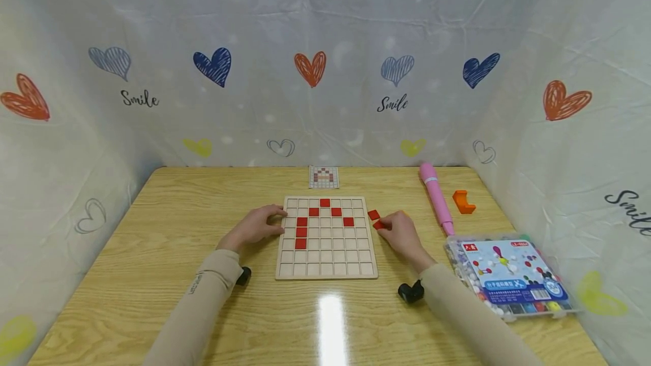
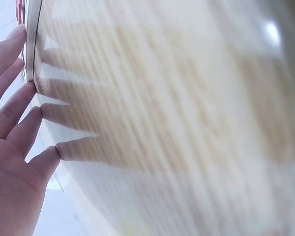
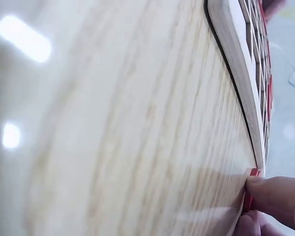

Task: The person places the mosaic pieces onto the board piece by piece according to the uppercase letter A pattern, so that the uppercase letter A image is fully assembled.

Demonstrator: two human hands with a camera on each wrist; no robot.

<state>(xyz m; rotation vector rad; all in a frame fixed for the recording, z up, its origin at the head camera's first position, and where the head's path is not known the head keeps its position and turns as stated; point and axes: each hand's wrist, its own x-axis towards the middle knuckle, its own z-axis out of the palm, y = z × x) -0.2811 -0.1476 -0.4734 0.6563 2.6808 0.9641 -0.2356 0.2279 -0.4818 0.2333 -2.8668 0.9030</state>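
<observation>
A wooden grid board [image 1: 325, 257] lies on the table with several red square tiles [image 1: 302, 231] set in its cells, rising on both sides to one tile at the top. My left hand [image 1: 255, 225] rests at the board's left edge; in the left wrist view its fingertips [image 2: 28, 87] touch the side. Beside the right edge, my right hand [image 1: 404, 235] pinches a red square tile [image 1: 378, 224] between thumb and fingers, low over the wood. Another loose red tile [image 1: 373, 214] lies just behind it.
A small printed card [image 1: 323, 177] with a red-and-orange grid pattern lies behind the board. To the right are a pink cylindrical object [image 1: 436, 196], an orange bracket-shaped piece [image 1: 463, 202] and a clear box [image 1: 513, 275] of molecular model parts. Patterned cloth [image 1: 305, 112] hangs around the table.
</observation>
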